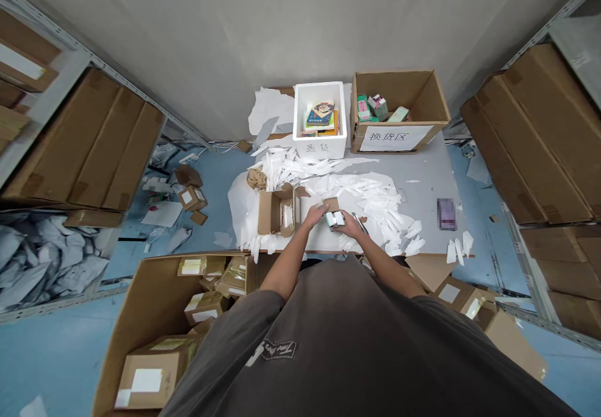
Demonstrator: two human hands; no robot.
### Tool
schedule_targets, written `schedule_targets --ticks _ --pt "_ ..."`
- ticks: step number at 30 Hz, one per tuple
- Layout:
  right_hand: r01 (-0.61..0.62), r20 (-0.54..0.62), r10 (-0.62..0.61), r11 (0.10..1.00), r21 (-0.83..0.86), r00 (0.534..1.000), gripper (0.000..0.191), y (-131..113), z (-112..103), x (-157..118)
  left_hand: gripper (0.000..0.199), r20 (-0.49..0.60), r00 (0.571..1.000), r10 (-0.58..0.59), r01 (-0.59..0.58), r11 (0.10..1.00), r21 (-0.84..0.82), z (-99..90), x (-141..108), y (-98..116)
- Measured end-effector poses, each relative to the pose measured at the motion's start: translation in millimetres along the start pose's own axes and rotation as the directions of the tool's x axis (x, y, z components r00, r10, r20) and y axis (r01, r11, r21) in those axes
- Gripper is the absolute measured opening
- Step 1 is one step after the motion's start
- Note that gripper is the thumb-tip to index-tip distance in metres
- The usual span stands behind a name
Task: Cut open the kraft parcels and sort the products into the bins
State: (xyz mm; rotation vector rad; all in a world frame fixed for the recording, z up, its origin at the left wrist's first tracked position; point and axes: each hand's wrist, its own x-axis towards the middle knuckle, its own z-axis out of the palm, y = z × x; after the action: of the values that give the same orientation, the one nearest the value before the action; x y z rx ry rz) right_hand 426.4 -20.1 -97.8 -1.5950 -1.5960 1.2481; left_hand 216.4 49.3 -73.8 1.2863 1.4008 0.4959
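Observation:
Over the near edge of the table, my left hand (315, 214) and my right hand (349, 223) are closed around a small white and green box (335, 219) from its two sides. A brown cardboard flap (331, 204) stands at its far side, by my left fingertips; whether it belongs to the box I cannot tell. To the left of my left hand sits an open cardboard box (269, 213) with white paper inside. A thin metal tool (359, 222), perhaps scissors or a knife, lies just right of my right hand.
White paper strips (375, 195) cover much of the table (429, 176). At the back stand a white foam bin (320, 148) with books and a cardboard bin (399, 137) with small boxes. A large carton (154, 304) of parcels stands at my left; shelves (530, 273) flank both sides.

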Motion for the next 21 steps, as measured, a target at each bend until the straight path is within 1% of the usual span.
schedule_targets --ticks 2,4,5,6,7,8,9,10,11,12,13,14,15,17,18,19,20,21 --pt "-0.02 -0.035 0.019 1.0 -0.005 0.999 0.076 -2.0 5.9 -2.8 0.077 -0.096 0.993 -0.069 0.068 0.998 -0.015 2.7 5.0 3.6" --pt "-0.032 -0.065 0.031 0.999 -0.007 0.997 0.076 -2.7 9.7 -5.0 0.083 -0.182 0.981 -0.066 0.07 0.998 0.012 2.8 4.7 6.5" --pt "-0.034 -0.074 0.033 0.999 -0.009 0.997 0.076 -2.6 10.5 -5.6 0.08 -0.246 0.969 -0.037 0.05 0.998 0.046 1.9 2.4 8.0" --pt "-0.036 -0.077 0.035 0.999 -0.011 0.996 0.076 -2.2 10.6 -5.8 0.072 -0.303 0.953 0.017 0.013 0.995 0.097 0.6 -1.1 9.8" --pt "-0.041 -0.077 0.04 0.999 -0.012 0.996 0.076 -1.6 10.2 -5.8 0.061 -0.33 0.939 0.095 -0.042 0.985 0.165 -0.7 -5.6 11.8" --pt "-0.05 -0.074 0.049 0.999 -0.013 0.996 0.077 -0.8 9.6 -5.5 0.049 -0.309 0.933 0.187 -0.113 0.964 0.242 -1.9 -10.5 14.3" --pt "-0.063 -0.069 0.061 0.998 -0.017 0.996 0.078 0.2 9.1 -5.1 0.042 -0.233 0.933 0.276 -0.195 0.928 0.316 -2.6 -15.6 17.1" --pt "-0.074 -0.067 0.072 0.997 -0.024 0.995 0.079 1.3 8.9 -4.7 0.039 -0.12 0.932 0.341 -0.277 0.886 0.371 -2.7 -20.4 20.2" --pt "-0.08 -0.067 0.077 0.996 -0.032 0.995 0.08 2.6 9.0 -4.3 0.042 -0.008 0.925 0.38 -0.343 0.845 0.41 -2.0 -24.5 23.4" --pt "-0.08 -0.072 0.077 0.996 -0.04 0.994 0.08 3.9 9.5 -4.0 0.05 0.064 0.916 0.397 -0.383 0.813 0.439 -0.5 -27.9 26.5" --pt "-0.077 -0.078 0.073 0.996 -0.046 0.994 0.08 5.3 10.4 -3.8 0.059 0.084 0.911 0.404 -0.395 0.794 0.462 1.4 -30.3 29.5" --pt "-0.069 -0.084 0.065 0.996 -0.05 0.994 0.08 6.6 11.6 -3.8 0.064 0.05 0.913 0.405 -0.378 0.792 0.479 3.6 -31.8 32.1" --pt "-0.06 -0.087 0.056 0.997 -0.048 0.995 0.079 7.8 13.0 -4.1 0.064 -0.031 0.917 0.397 -0.333 0.807 0.488 5.8 -32.4 34.4" --pt "-0.042 -0.092 0.038 0.998 -0.039 0.995 0.078 9.8 15.7 -4.8 0.052 -0.232 0.906 0.354 -0.208 0.85 0.484 9.0 -31.2 38.0" --pt "-0.029 -0.096 0.026 0.999 -0.036 0.995 0.077 10.5 16.9 -5.2 0.042 -0.289 0.897 0.333 -0.164 0.861 0.482 9.7 -29.8 39.3" --pt "-0.015 -0.101 0.011 0.999 -0.037 0.995 0.076 10.9 17.8 -5.6 0.032 -0.288 0.901 0.326 -0.154 0.858 0.49 9.8 -27.9 40.4" --pt "-0.005 -0.11 0.0 0.999 -0.043 0.994 0.075 10.9 18.3 -5.8 0.025 -0.232 0.914 0.333 -0.179 0.844 0.506 9.5 -25.7 41.3" --pt "-0.002 -0.117 -0.004 0.999 -0.051 0.993 0.074 10.6 18.4 -5.9 0.022 -0.137 0.928 0.348 -0.232 0.823 0.519 9.0 -23.5 41.9"
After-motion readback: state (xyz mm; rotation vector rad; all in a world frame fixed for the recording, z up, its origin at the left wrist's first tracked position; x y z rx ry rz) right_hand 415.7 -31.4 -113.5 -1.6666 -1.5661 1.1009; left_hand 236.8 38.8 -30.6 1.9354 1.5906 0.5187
